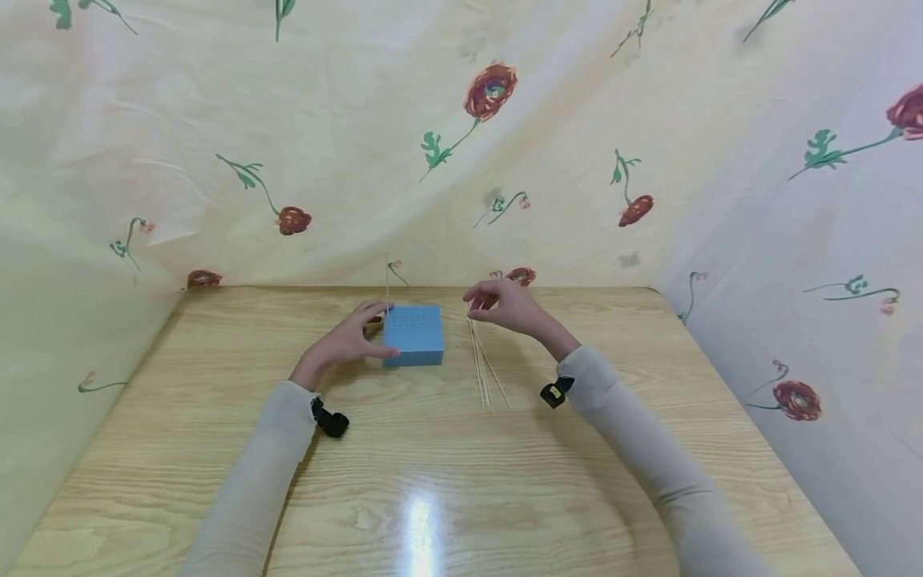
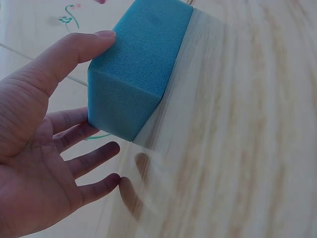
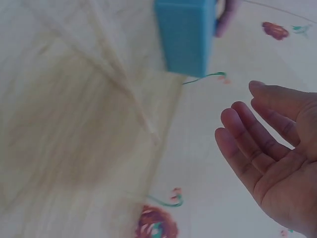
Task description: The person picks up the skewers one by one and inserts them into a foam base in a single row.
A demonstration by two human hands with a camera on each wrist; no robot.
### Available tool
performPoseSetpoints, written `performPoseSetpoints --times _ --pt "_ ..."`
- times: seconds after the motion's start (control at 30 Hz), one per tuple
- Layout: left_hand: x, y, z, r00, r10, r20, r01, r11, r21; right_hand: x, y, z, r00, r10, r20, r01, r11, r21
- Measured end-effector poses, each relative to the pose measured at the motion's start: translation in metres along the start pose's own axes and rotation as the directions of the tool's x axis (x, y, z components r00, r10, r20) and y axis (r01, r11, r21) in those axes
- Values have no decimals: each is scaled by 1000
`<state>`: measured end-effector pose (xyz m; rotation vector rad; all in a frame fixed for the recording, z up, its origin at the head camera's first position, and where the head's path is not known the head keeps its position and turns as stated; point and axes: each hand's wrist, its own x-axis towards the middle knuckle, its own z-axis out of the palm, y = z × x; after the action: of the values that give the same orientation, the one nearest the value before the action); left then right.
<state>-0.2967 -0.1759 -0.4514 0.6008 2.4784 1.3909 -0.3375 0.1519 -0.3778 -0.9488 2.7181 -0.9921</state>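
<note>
A blue foam block (image 1: 413,336) with rows of small holes in its top lies on the table. My left hand (image 1: 349,335) holds its left end, thumb on the near face and fingertips at the far side; the left wrist view shows the two lower fingers of the hand (image 2: 54,144) off the foam. One thin stick (image 1: 387,280) stands upright by the block's far left corner. My right hand (image 1: 508,304) hovers over the far ends of several thin wooden sticks (image 1: 481,373). In the right wrist view, that hand (image 3: 272,148) has loosely bent fingers and nothing between them.
The wood-grain table (image 1: 433,457) ends at a flowered cloth (image 1: 360,160) behind it, and more cloth hangs at both sides. To the right of the block, the loose sticks fan out toward the near side.
</note>
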Motion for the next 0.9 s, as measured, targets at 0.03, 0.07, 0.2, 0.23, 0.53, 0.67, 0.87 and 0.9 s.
performPoseSetpoints --times 0.03,0.07,0.2,0.23,0.53,0.67,0.87,0.9 --pt "0 0 0 1000 -1 1 1 1000 -1 -2 3 1 1000 2 9 -2 1000 -9" --pt "0 -1 0 1000 1 2 -1 1000 1 -3 6 2 1000 2 16 -2 1000 -16" --pt "0 -2 -1 1000 11 5 -11 1000 10 -8 17 4 999 -17 32 18 999 -30" --pt "0 -2 -1 1000 10 5 -10 1000 8 -9 19 5 999 -24 32 25 999 -30" --pt "0 -2 0 1000 22 0 -22 1000 17 -17 31 14 997 13 80 -12 1000 -16" --pt "0 -2 0 1000 26 -1 -26 1000 14 -21 35 19 991 71 112 -68 997 -33" --pt "0 -2 0 1000 28 0 -28 999 19 -24 40 27 985 122 118 -118 992 -41" --pt "0 -2 0 1000 30 1 -30 999 22 -25 40 28 985 123 118 -119 992 -39"
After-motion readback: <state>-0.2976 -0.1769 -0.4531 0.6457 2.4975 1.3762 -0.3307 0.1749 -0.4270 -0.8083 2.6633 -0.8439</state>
